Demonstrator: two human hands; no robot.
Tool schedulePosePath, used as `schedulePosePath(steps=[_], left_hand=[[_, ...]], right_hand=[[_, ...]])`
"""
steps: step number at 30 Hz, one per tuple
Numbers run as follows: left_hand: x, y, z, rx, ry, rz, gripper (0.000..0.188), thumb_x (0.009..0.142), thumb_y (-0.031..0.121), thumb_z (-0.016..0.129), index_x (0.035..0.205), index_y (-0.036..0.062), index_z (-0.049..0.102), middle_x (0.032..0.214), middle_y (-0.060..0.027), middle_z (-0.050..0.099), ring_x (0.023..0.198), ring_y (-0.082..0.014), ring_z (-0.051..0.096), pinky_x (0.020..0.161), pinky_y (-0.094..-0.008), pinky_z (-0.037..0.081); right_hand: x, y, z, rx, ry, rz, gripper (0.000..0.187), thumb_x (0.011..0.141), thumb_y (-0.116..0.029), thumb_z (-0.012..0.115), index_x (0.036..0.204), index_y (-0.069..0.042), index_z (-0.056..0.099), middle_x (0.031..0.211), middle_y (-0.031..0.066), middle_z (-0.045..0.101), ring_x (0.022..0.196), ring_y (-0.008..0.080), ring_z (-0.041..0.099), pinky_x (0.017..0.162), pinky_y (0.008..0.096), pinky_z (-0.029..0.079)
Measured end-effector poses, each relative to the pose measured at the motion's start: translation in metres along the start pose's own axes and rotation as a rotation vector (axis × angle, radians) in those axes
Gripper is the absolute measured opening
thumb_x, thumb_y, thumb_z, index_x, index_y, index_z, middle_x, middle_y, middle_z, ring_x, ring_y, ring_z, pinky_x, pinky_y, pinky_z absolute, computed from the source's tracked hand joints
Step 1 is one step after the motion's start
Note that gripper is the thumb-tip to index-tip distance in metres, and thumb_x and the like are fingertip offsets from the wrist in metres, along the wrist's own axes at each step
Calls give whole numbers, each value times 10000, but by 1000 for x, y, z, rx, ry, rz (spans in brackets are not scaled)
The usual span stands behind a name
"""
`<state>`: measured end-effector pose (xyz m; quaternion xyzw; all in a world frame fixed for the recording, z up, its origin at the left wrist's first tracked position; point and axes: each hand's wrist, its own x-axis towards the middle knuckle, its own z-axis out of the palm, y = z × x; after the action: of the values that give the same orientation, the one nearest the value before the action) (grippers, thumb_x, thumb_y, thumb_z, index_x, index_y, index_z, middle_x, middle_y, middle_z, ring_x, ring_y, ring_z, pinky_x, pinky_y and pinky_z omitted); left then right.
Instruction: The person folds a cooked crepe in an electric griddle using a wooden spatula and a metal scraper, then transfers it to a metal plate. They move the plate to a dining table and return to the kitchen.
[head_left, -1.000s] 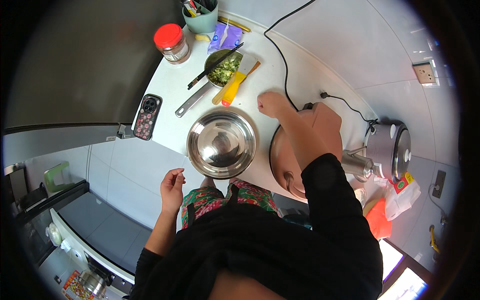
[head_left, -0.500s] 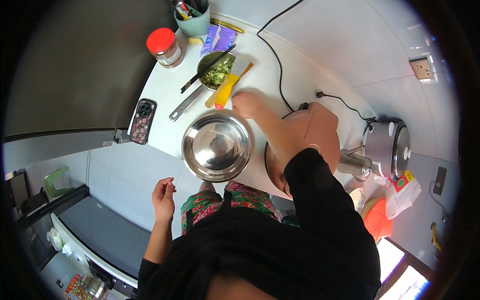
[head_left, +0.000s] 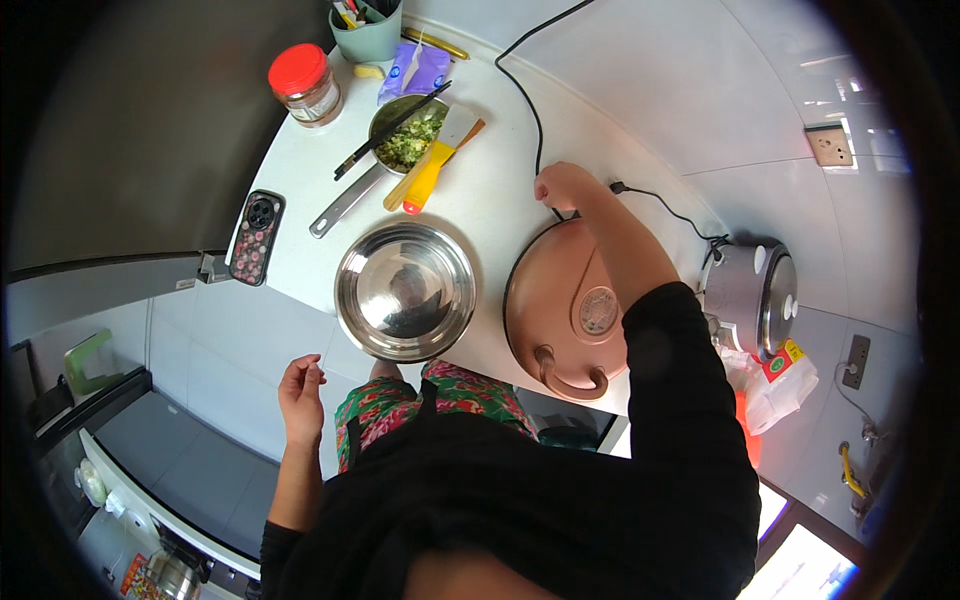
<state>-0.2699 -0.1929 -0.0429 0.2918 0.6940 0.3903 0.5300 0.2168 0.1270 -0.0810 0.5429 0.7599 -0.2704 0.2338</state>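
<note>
My right hand (head_left: 567, 188), fingers curled, is at the black power cord (head_left: 540, 140) behind a copper-coloured round electric griddle (head_left: 550, 290) with its lid down. What the fingers hold, if anything, is hidden. My left hand (head_left: 302, 395) hangs in the air off the counter's front edge, its fingers loosely bent and holding nothing. Between them sits a shiny steel bowl (head_left: 405, 290). Beyond it is a small pot (head_left: 348, 200) of chopped greens. Black chopsticks (head_left: 390, 132), a yellow-handled scraper (head_left: 430, 178) and a wooden stick (head_left: 403, 190) rest across the pot.
A phone (head_left: 257, 238) lies by the counter's left edge, below a red-lidded jar (head_left: 305, 85). At the back are a purple tissue pack (head_left: 415, 72) and a utensil holder (head_left: 368, 40). A grey rice cooker (head_left: 745, 295) stands at the right, near a wall socket (head_left: 830, 146).
My right hand has moved right, from beside the scraper to the cord behind the griddle, uncovering more of the griddle lid. My left hand stays much the same. The whole view has shifted slightly.
</note>
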Motion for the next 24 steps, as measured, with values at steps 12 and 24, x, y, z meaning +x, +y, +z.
schedulePosePath(steps=[12, 24], left_hand=[[-3, 2, 5, 10, 27, -35, 175, 1026, 115, 554, 1113, -3, 648, 848, 9, 580, 807, -91, 531, 772, -239, 452], [-3, 1, 2, 8, 33, -26, 179, 1028, 123, 553, 1105, -9, 646, 847, 4, 579, 801, -95, 534, 768, -245, 457]], right_hand=[[3, -17, 3, -509, -58, -23, 142, 736, 17, 662, 835, -37, 749, 916, 175, 722, 854, 362, 697, 709, 440, 566], [-1, -23, 6, -505, -66, -58, 128, 749, -37, 663, 846, -26, 746, 919, 172, 731, 843, 350, 700, 748, 432, 567]])
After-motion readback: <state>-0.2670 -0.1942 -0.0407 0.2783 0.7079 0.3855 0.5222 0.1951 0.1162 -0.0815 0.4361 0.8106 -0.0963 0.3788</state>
